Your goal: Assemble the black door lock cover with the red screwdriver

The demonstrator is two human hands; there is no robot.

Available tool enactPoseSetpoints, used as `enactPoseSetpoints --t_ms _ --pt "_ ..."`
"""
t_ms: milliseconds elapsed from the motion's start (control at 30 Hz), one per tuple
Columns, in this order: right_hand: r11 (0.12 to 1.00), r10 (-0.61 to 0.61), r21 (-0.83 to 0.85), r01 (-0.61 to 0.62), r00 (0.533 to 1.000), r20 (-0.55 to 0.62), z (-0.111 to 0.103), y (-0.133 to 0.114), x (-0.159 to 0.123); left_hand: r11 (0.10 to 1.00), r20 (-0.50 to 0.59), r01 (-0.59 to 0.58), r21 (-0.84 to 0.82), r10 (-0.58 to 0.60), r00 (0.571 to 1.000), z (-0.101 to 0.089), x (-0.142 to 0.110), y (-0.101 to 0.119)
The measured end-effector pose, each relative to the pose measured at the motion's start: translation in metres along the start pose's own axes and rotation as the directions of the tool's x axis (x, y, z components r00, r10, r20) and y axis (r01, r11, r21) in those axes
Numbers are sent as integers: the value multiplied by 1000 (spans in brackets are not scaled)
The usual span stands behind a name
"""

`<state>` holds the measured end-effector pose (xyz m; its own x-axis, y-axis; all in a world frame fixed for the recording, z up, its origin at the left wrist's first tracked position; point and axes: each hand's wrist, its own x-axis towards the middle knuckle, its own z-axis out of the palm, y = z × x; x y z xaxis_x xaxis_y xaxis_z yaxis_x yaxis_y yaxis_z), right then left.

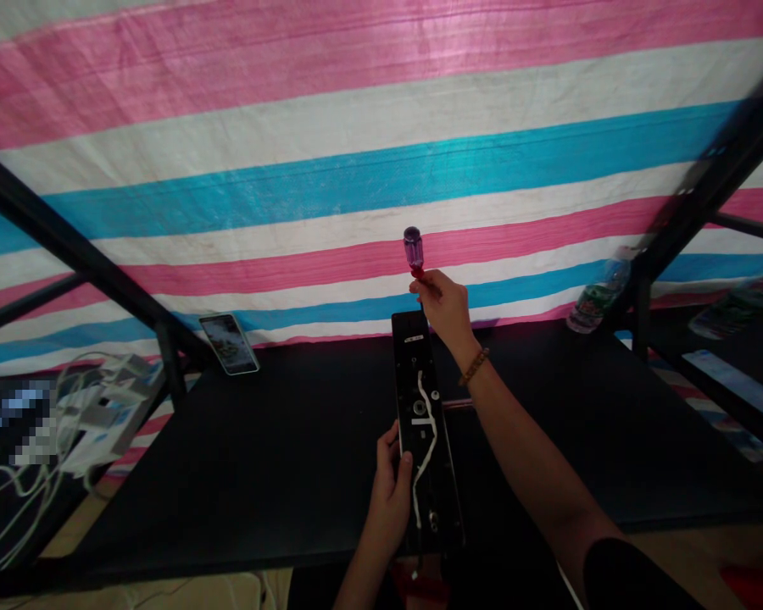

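Observation:
A long black panel [413,360] stretches away from me over the near edge of the black table. A white cable [433,436] runs along its face, and a small white label sits near its far end. My left hand [391,491] grips the panel's left side near the close end, thumb on top. In my right hand [443,305] is a screwdriver [413,247] with a purple and red handle, held upright in a pinch below the handle. Its shaft points down at the panel's far end; the tip is too small to make out.
A phone [230,343] leans against the striped sheet [331,186] at the back left. A plastic bottle [594,301] stands at the back right. White chargers and cables [105,407] lie on the left, beyond a black frame bar [82,254]. A thin reddish rod [459,404] lies beside the panel.

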<state>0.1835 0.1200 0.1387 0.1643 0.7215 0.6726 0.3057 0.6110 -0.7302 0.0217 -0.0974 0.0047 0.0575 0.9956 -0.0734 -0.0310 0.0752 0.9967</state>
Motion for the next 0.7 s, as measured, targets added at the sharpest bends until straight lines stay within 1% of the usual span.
enactPoseSetpoints --t_ms 233,300,467,533,700 --pt "998 -42 -46 46 997 69 -5 -2 2 1000 -14 -29 0 29 999 -1 1 -4" --pt "998 -50 -36 52 997 54 -3 -2 2 1000 -17 -29 -3 29 999 0 1 -3" --pt "1000 7 19 -7 999 -40 1 1 0 1000 -19 4 -11 -4 1000 0 1 0" --pt "1000 7 20 -6 999 -51 1 3 0 1000 -8 14 -18 -14 1000 0 1 0" --pt "1000 -7 12 7 999 38 -3 6 4 1000 -10 15 -21 -15 1000 -1 1 -1"
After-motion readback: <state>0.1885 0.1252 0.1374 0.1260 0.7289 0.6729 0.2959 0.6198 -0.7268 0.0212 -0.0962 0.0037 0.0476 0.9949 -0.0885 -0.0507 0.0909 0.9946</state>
